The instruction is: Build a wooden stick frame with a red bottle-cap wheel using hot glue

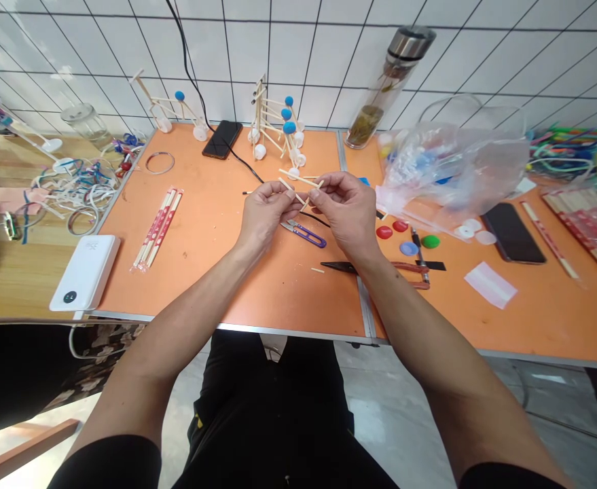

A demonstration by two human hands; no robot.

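Note:
Both hands meet above the middle of the orange table. My left hand and my right hand each pinch a small crossed bundle of thin wooden sticks, fingers pressed together on it. Below the hands lie small purple-handled snips and a short loose stick piece. A black cable runs under the hands.
Stick-and-cap models and a black phone stand at the back. Wrapped chopsticks and a white power bank lie left. Coloured bottle caps, dark pliers, a plastic bag, a bottle and another phone are right.

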